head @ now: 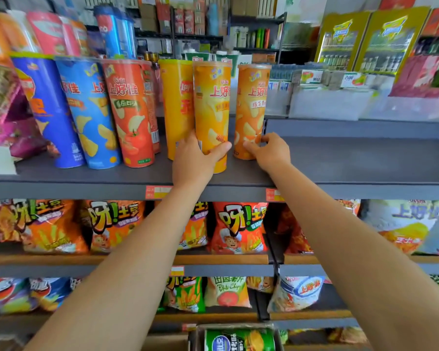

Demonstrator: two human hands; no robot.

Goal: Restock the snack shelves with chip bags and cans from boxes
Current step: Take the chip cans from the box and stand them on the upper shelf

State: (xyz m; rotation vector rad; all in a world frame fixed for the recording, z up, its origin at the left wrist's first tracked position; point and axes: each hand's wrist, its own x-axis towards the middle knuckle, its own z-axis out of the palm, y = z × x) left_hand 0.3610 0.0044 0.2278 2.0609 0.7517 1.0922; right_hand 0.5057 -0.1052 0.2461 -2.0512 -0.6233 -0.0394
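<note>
Fingers, left: curled round the base of a yellow can, thumb pressed on its right side, other fingers wrapped behind on its left.
Fingers, right: thumb and fingertips pinching the foot of an orange can, one finger hooked round its right edge.
Left hand: grips the yellow can low down; the can stands upright at the front of the top shelf.
Right hand: holds the orange can, upright just right of the yellow one, a narrow gap between the two.
Cans, shape: tall smooth cylinders, glossy printed wrap, clear plastic lids, chip pictures on the sides.
Cans, count: seven in the front row. From the left: dark blue, light blue, red, plain yellow behind the left hand, then the two held ones. A second red can peeks out behind the red one.
Top shelf: flat dark grey metal, matte, with two red-and-yellow price tags on its front lip.
Middle shelf: crinkly foil chip bags, mostly orange and red, standing packed side by side.
Lower shelf: more bags, blue, green and white, leaning.
Box: brown cardboard, open, on the floor below; inside lies a green can on its side.
Far left: pink and purple bag slumped against the dark blue can.
</note>
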